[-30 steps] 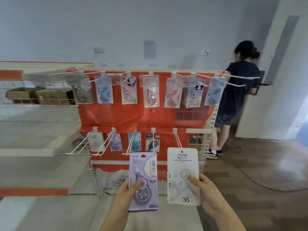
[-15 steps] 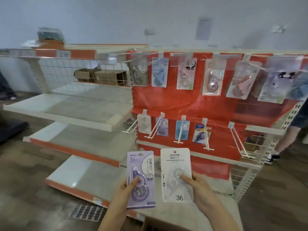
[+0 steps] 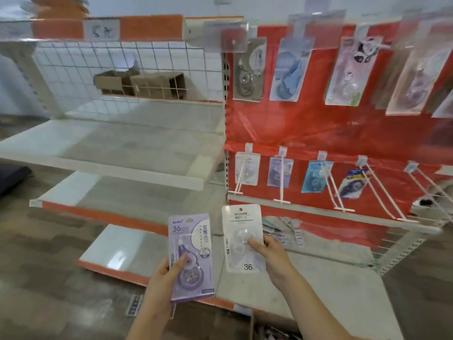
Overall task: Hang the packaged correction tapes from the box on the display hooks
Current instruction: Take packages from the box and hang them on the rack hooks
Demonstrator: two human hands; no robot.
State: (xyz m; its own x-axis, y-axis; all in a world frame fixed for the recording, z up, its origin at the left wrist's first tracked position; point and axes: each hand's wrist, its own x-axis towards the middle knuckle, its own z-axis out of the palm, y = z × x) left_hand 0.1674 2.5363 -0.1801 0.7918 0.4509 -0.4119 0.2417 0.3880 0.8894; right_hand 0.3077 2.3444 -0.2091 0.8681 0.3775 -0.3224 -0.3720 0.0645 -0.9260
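Gripping flat, glossy blister cards — hands: purple pack (image 3: 191,256) left, white pack (image 3: 244,238) right.

A single wide-angle view from the person's head looks forward and down, slightly leftward. The two hands (image 3: 245,273) sit close at the lower middle of the frame. The red display panel (image 3: 331,128) with its hooks fills the right half at arm's reach; the white shelves (image 3: 110,153) fill the left.

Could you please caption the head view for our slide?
Left hand holds purple pack, right hand white pack, before hooks.
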